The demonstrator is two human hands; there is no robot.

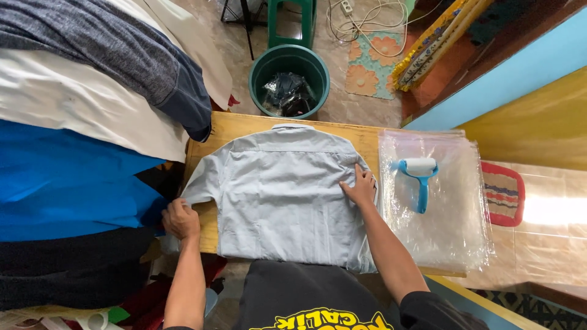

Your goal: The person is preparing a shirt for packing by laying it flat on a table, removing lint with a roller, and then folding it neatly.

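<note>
A pale grey short-sleeved shirt (281, 195) lies spread flat, back side up, collar pointing away, on the wooden tabletop (235, 125).

A pale grey shirt (278, 192) of smooth, matt woven cloth is lying on the bench (235, 127), whose bare wood is showing a dull, unvarnished yellow along its far edge. Toward the right edge, a stack of clear plastic bags (449, 226) is gleaming glossy and wrinkled under a lint roller (420, 177) with a blue plastic handle.
</note>
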